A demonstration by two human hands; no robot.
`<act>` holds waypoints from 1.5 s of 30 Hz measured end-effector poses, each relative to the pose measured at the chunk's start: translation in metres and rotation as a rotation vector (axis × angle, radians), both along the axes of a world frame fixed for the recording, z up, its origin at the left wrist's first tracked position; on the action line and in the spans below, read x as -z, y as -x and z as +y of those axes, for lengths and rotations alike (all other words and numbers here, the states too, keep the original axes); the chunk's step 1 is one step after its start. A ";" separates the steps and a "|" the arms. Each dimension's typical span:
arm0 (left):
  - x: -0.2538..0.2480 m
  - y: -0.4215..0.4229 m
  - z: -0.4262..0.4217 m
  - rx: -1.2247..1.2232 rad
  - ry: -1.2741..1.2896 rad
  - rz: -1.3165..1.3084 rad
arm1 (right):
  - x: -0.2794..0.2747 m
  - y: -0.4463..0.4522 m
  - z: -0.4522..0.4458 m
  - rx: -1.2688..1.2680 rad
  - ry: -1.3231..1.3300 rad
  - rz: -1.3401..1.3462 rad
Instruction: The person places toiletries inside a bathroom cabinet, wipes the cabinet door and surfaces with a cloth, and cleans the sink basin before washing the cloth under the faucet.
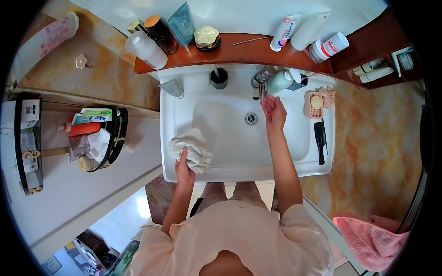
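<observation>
My left hand point(185, 171) is closed on a bunched white cloth point(192, 149) at the front left of the white sink point(221, 174). The thumb lies over the cloth and the other fingers are mostly beneath it. My right hand point(274, 112) is near the faucet point(263, 87), right of the drain point(251, 118), with its palm turned up and its fingers curled. Whether it touches the faucet or holds anything is too small to tell. A pale green pump bottle point(280, 81) stands just behind that hand.
A wooden shelf point(239, 54) with bottles and tubes runs behind the sink. On the right rim are a soap dish point(313, 106) and a black comb point(320, 142). Wall racks point(113, 138) hang at left; a pink towel point(373, 244) hangs at lower right.
</observation>
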State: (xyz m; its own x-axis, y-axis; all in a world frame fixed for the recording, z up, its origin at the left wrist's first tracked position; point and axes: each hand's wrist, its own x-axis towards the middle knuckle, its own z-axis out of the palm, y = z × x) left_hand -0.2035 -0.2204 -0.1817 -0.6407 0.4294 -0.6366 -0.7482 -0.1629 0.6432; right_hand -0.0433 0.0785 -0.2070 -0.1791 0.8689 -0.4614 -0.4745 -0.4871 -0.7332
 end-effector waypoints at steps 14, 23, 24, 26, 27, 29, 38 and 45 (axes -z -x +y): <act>0.010 -0.024 0.024 0.117 0.025 -0.055 | 0.123 0.025 -0.005 0.207 0.568 0.869; 0.013 -0.049 0.050 0.264 0.031 -0.072 | 0.137 -0.144 0.027 0.444 0.357 0.192; 0.015 -0.053 0.054 0.310 0.059 -0.064 | 0.134 -0.161 0.014 0.408 0.375 0.138; 0.023 -0.060 0.066 0.397 0.115 -0.047 | 0.127 -0.170 -0.013 0.210 0.371 -0.042; 0.030 -0.064 0.074 0.446 0.108 -0.061 | 0.130 -0.170 -0.031 0.011 0.310 -0.058; 0.045 -0.075 0.092 0.545 0.093 -0.086 | 0.116 -0.148 -0.060 -0.314 0.294 -0.087; 0.096 -0.129 0.161 0.920 -0.008 -0.100 | 0.097 -0.145 -0.037 -0.433 -0.362 -0.705; 0.123 -0.121 0.139 0.844 0.158 -0.001 | 0.109 -0.181 0.020 -0.796 -0.946 -1.715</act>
State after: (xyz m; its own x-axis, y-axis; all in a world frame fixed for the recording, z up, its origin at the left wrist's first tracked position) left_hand -0.0826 -0.0812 -0.3047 -0.1465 0.6682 -0.7294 -0.5792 0.5398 0.6109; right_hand 0.1373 0.0984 -0.3164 -0.5179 0.8495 -0.1004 0.8480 0.4944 -0.1907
